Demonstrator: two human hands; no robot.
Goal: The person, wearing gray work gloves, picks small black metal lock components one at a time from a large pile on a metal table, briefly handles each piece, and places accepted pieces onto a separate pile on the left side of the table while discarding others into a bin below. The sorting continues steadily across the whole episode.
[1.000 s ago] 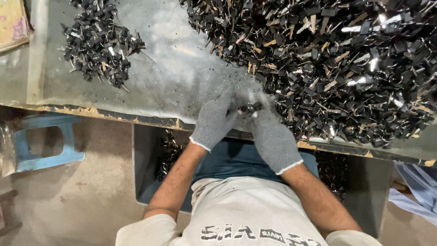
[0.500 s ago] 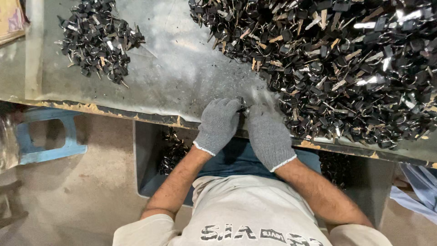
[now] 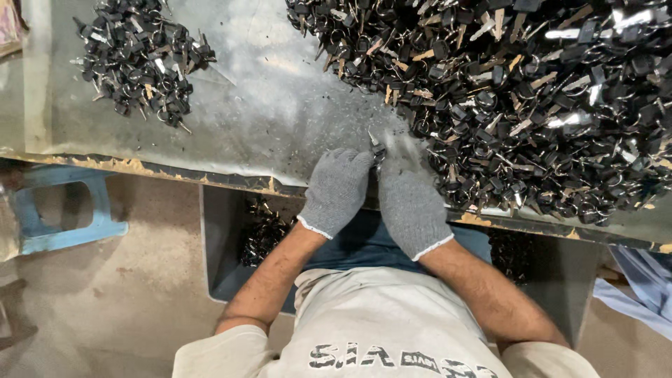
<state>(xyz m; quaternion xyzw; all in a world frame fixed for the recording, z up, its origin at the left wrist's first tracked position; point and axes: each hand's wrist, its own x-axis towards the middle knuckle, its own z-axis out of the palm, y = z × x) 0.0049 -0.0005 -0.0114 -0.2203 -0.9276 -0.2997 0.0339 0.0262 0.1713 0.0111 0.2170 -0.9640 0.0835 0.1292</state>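
Both my hands wear grey knit gloves and meet at the near edge of a worn metal table [image 3: 266, 119]. My left hand [image 3: 337, 190] and my right hand [image 3: 409, 203] pinch a small key [image 3: 376, 148] between their fingertips. A large heap of black-headed keys on rings [image 3: 532, 91] lies just right of and beyond my right hand. A smaller pile of the same keys [image 3: 143, 63] sits at the table's far left.
Under the table edge stands a grey bin [image 3: 224, 245] holding more dark keys. A blue plastic stool [image 3: 63, 210] stands on the concrete floor at the left. Blue cloth [image 3: 640, 287] lies at the right edge.
My hands stay together on the key at the table edge, shifting only slightly. The view has tilted a little.
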